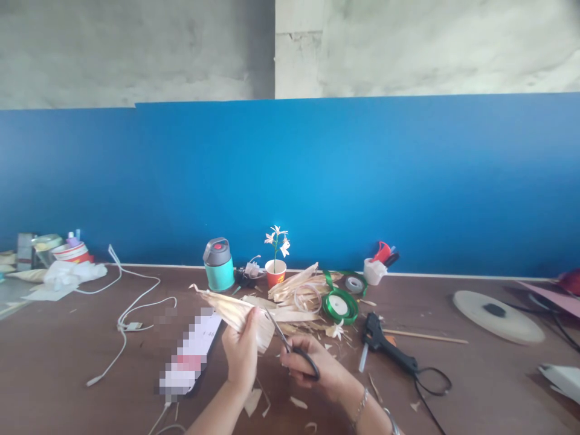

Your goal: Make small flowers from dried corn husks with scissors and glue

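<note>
Tabletop (489,386) at near right, beside the corded glue gun (393,348), affords open passage; corn husks (292,284) and a green ribbon spool (338,306) obstruct ahead, a phone (193,353) beside the left hand (241,355).

Counted at one desk (67,338): one left hand (241,355), one right hand (312,362), one pair of scissors (283,339), one phone (194,353), one flask (220,275), one flower stem (275,251), one ribbon spool (338,306), one glue gun (390,347), one wooden stick (430,336); overlapping husks (290,285), uncountable.

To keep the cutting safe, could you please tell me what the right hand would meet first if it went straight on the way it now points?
The right hand, scissors leading, would probably first meet the dried corn husk in the left hand; depth leaves present contact unclear.
</note>
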`<control>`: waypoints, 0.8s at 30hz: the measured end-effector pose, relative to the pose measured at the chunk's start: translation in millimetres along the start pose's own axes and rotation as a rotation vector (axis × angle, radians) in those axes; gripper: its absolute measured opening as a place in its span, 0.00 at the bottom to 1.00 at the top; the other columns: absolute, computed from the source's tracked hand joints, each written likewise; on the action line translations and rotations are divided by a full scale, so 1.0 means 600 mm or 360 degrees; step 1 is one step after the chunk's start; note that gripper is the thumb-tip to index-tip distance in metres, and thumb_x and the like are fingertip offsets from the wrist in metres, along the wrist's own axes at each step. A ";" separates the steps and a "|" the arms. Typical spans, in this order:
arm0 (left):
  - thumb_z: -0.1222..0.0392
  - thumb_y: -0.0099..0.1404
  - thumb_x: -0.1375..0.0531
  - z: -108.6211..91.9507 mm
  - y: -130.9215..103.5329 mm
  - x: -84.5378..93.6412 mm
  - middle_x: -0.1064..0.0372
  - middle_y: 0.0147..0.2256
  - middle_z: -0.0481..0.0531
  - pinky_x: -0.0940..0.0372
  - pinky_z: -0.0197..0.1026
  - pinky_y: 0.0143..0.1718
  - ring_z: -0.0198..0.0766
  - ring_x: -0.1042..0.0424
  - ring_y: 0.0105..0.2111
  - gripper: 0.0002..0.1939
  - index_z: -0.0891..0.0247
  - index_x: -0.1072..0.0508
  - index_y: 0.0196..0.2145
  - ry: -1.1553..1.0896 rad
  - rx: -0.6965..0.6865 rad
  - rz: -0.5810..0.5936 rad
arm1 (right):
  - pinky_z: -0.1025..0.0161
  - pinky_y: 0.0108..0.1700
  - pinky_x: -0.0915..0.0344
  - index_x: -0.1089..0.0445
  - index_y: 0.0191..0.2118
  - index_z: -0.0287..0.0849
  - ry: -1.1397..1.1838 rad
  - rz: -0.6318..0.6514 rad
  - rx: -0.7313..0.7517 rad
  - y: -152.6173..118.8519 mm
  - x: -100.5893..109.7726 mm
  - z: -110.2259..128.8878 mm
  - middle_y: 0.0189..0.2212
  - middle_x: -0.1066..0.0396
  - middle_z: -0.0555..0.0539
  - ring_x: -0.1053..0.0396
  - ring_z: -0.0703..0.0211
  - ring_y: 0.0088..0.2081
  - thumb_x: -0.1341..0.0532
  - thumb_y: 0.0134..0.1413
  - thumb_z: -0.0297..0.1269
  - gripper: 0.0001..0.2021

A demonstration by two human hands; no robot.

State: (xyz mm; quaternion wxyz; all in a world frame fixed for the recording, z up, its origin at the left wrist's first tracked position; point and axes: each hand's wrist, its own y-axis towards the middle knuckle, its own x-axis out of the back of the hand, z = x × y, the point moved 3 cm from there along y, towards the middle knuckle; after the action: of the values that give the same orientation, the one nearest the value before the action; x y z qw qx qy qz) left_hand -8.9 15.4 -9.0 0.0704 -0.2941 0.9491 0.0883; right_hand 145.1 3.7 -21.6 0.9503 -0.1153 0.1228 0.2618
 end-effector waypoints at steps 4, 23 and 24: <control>0.48 0.47 0.32 0.004 0.003 -0.003 0.22 0.32 0.57 0.32 0.44 0.35 0.49 0.25 0.34 0.23 0.70 0.22 0.34 -0.0171 0.0103 -0.0001 | 0.73 0.13 0.58 0.36 0.27 0.39 -0.0049 0.0001 -0.0001 0.001 0.001 0.001 0.12 0.46 0.61 0.53 0.75 0.13 0.30 0.38 0.46 0.19; 0.51 0.47 0.31 0.000 0.007 -0.013 0.24 0.29 0.55 0.34 0.41 0.31 0.44 0.26 0.30 0.22 0.71 0.24 0.34 -0.0342 0.0353 0.0098 | 0.74 0.13 0.57 0.36 0.27 0.39 -0.0226 -0.0093 0.0008 0.007 0.015 -0.005 0.14 0.43 0.59 0.53 0.76 0.12 0.30 0.37 0.48 0.19; 0.51 0.47 0.31 0.001 0.007 -0.014 0.24 0.29 0.55 0.34 0.41 0.31 0.44 0.26 0.30 0.22 0.71 0.24 0.34 -0.0360 0.0364 0.0102 | 0.74 0.13 0.57 0.36 0.27 0.39 -0.0229 -0.0099 0.0006 0.007 0.015 -0.006 0.14 0.42 0.59 0.53 0.76 0.12 0.31 0.37 0.48 0.19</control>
State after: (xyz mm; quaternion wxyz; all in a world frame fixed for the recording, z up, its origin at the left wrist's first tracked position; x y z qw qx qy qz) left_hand -4.7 23.4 -7.3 0.2070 -0.2420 0.9478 0.0144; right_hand 149.7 10.4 -28.3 0.9646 -0.0982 0.0511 0.2394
